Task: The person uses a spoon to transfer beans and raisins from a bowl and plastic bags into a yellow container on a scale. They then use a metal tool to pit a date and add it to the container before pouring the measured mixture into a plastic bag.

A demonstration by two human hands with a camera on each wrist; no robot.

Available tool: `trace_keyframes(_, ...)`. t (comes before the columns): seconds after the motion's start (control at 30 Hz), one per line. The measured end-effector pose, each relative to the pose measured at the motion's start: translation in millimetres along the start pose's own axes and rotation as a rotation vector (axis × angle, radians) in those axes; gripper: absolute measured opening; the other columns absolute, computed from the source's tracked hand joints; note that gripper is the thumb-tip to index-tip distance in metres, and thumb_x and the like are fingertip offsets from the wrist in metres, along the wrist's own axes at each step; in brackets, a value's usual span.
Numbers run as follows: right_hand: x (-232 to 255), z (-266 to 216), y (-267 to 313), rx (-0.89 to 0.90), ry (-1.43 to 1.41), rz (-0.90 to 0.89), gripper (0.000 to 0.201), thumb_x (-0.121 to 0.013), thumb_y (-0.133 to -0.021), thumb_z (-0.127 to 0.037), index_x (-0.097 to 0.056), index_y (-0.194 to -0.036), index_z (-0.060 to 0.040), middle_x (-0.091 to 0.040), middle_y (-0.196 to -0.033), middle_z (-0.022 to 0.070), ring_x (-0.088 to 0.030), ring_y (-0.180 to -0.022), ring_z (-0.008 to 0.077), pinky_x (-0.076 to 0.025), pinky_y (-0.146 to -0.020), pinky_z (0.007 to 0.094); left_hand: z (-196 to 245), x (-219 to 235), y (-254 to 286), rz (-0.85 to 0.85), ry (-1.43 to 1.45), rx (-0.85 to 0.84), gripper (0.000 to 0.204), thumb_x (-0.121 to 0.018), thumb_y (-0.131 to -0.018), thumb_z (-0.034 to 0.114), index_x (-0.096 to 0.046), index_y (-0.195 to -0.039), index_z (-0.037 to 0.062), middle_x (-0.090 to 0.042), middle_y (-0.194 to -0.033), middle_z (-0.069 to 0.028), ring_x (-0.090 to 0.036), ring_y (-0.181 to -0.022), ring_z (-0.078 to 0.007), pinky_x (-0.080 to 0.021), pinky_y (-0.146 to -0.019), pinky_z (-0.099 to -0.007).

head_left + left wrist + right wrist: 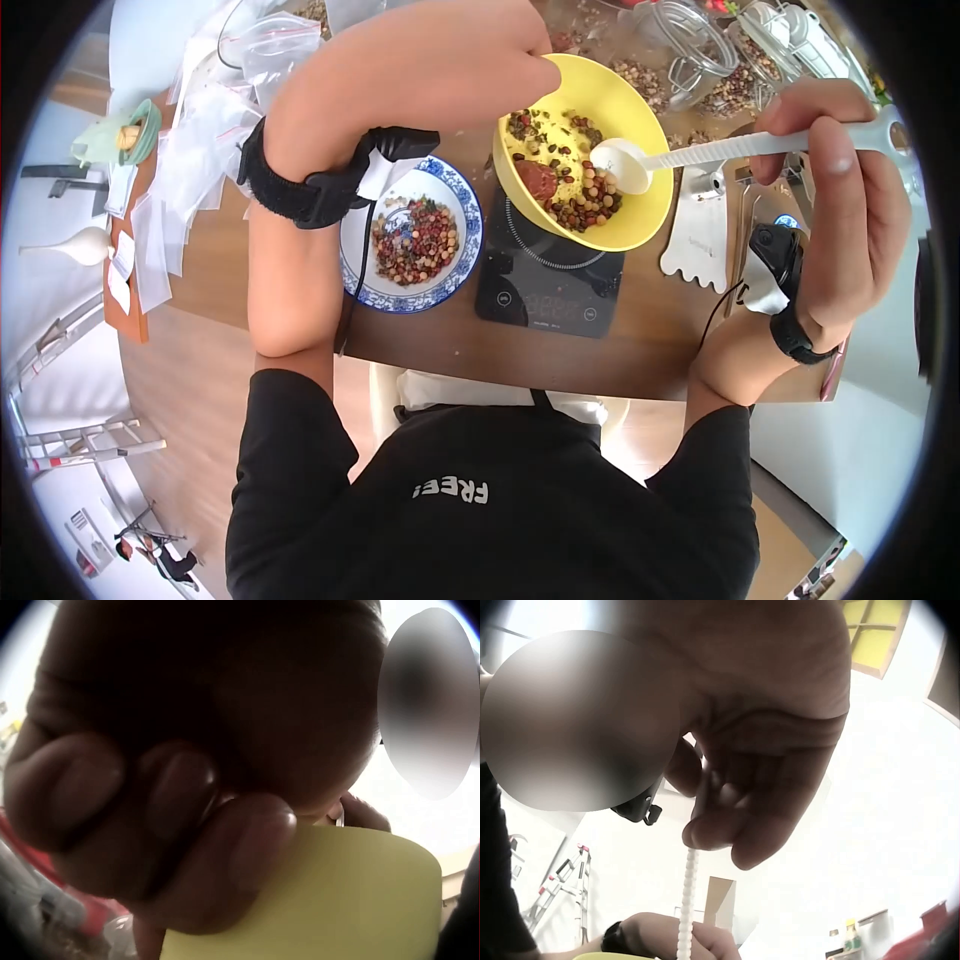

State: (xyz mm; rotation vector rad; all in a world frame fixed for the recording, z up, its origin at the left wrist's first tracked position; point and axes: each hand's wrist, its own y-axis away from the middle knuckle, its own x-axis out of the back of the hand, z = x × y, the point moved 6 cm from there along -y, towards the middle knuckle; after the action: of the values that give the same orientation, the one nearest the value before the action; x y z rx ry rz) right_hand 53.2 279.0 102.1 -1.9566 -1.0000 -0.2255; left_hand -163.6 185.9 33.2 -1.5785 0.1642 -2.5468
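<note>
My left hand grips the far-left rim of a yellow bowl, which leans toward me over the black kitchen scale. The left wrist view shows its curled fingers against the bowl's wall. Mixed beans and a reddish-brown lump lie inside the bowl. Between thumb and fingers, my right hand holds the ribbed handle of a white spoon. The spoon's head is inside the bowl, beside the beans. In the right wrist view the handle points down from the fingertips.
A blue-and-white plate of mixed beans and seeds sits left of the scale. Clear plastic bags lie at the left. A white scraper lies right of the scale; glass jars stand at the back right.
</note>
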Motion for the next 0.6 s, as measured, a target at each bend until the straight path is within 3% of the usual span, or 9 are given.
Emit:
trace_keyframes(0.03, -1.7, 1.8, -1.0, -0.005, -0.008, -0.005, 0.028, -0.043, -0.103, -0.011, -0.06, -0.092, 0.0091, -0.063, -0.099, 0.0179, -0.056, -0.073, 0.0188, -0.045, -0.07, 0.0312, 4.1, 5.8, -1.5, -0.005, 0.003, 0.009, 0.034, -0.052, -0.094, 0.022, -0.065, -0.106, -0.0074, -0.066, -0.092, -0.0179, -0.064, -0.089, -0.0314, -0.049, -0.079, -0.0386)
trace_keyframes(0.1, -4.1, 4.9, -3.2, -0.029, -0.064, -0.001, 0.029, -0.042, -0.104, -0.011, -0.061, -0.095, 0.0095, -0.063, -0.099, 0.018, -0.057, -0.073, 0.0187, -0.046, -0.069, 0.0319, 11.2, 8.3, -5.1, -0.258, 0.041, 0.123, 0.034, -0.05, -0.095, 0.02, -0.064, -0.08, -0.0075, -0.064, -0.071, -0.0203, -0.063, -0.068, -0.0304, -0.05, -0.065, -0.0398)
trace_keyframes(0.2, -5.9, 10.9, -8.6, -0.08, 0.008, -0.002, 0.031, -0.043, -0.105, -0.012, -0.062, -0.095, 0.0102, -0.065, -0.103, 0.0185, -0.059, -0.076, 0.0191, -0.048, -0.07, 0.0314, 16.4, 11.9, -5.4, -0.193, 0.093, 0.245, 0.031, -0.05, -0.086, 0.017, -0.06, -0.077, -0.0111, -0.058, -0.073, -0.0288, -0.059, -0.071, -0.0408, -0.047, -0.067, -0.0471)
trace_keyframes(0.33, -2.0, 13.4, -7.4, -0.098, 0.104, 0.121, 0.03, -0.046, -0.105, -0.012, -0.062, -0.092, 0.0102, -0.067, -0.107, 0.0183, -0.061, -0.079, 0.0187, -0.049, -0.072, 0.0304, 5.6, 14.5, -1.0, -0.27, 0.042, 0.193, 0.035, -0.049, -0.094, 0.021, -0.065, -0.084, -0.0075, -0.066, -0.077, -0.0228, -0.062, -0.069, -0.0356, -0.05, -0.067, -0.0432)
trace_keyframes(0.4, -2.8, 9.7, -6.4, -0.081, 0.061, 0.086, 0.029, -0.046, -0.104, -0.011, -0.062, -0.091, 0.01, -0.067, -0.105, 0.0177, -0.061, -0.078, 0.0184, -0.049, -0.071, 0.03, -9.0, 5.2, -1.8, -0.084, -0.058, 0.013, 0.034, -0.051, -0.093, 0.02, -0.063, -0.107, -0.0084, -0.064, -0.088, -0.0219, -0.062, -0.086, -0.0339, -0.048, -0.077, -0.0395)
trace_keyframes(0.43, -6.1, 4.7, -7.6, -0.072, 0.007, 0.038, 0.028, -0.047, -0.103, -0.009, -0.062, -0.09, 0.0098, -0.067, -0.104, 0.0171, -0.061, -0.077, 0.018, -0.049, -0.071, 0.0296, -11.5, 3.6, -0.9, -0.079, -0.061, -0.01, 0.034, -0.051, -0.093, 0.02, -0.063, -0.107, -0.0084, -0.064, -0.088, -0.0219, -0.062, -0.086, -0.0339, -0.048, -0.077, -0.0395)
trace_keyframes(0.5, -9.8, -4.6, -7.4, -0.184, -0.046, 0.037, 0.023, -0.051, -0.099, -0.007, -0.062, -0.087, 0.0086, -0.065, -0.095, 0.0147, -0.059, -0.073, 0.0169, -0.047, -0.068, 0.0279, -12.6, 4.8, -2.6, -0.086, -0.047, 0.034, 0.032, -0.051, -0.093, 0.018, -0.062, -0.106, -0.0087, -0.063, -0.087, -0.0243, -0.063, -0.083, -0.0323, -0.049, -0.075, -0.0384)
trace_keyframes(0.53, -13.1, -5.2, -5.9, -0.204, -0.108, 0.062, 0.022, -0.052, -0.098, -0.007, -0.063, -0.087, 0.0082, -0.065, -0.092, 0.014, -0.059, -0.072, 0.0166, -0.047, -0.067, 0.0276, -11.9, 3.9, -4.6, -0.144, 0.018, 0.173, 0.031, -0.051, -0.092, 0.017, -0.063, -0.104, -0.009, -0.064, -0.084, -0.0245, -0.064, -0.079, -0.031, -0.049, -0.072, -0.0383)
trace_keyframes(0.6, -17.7, -5.5, -7.3, -0.238, -0.19, 0.032, 0.019, -0.054, -0.096, -0.008, -0.065, -0.088, 0.0067, -0.066, -0.088, 0.0117, -0.06, -0.07, 0.0159, -0.048, -0.066, 0.0271, -10.0, 0.1, -6.5, -0.154, 0.026, 0.167, 0.031, -0.051, -0.092, 0.016, -0.063, -0.104, -0.009, -0.064, -0.083, -0.0246, -0.064, -0.077, -0.0306, -0.049, -0.071, -0.0384)
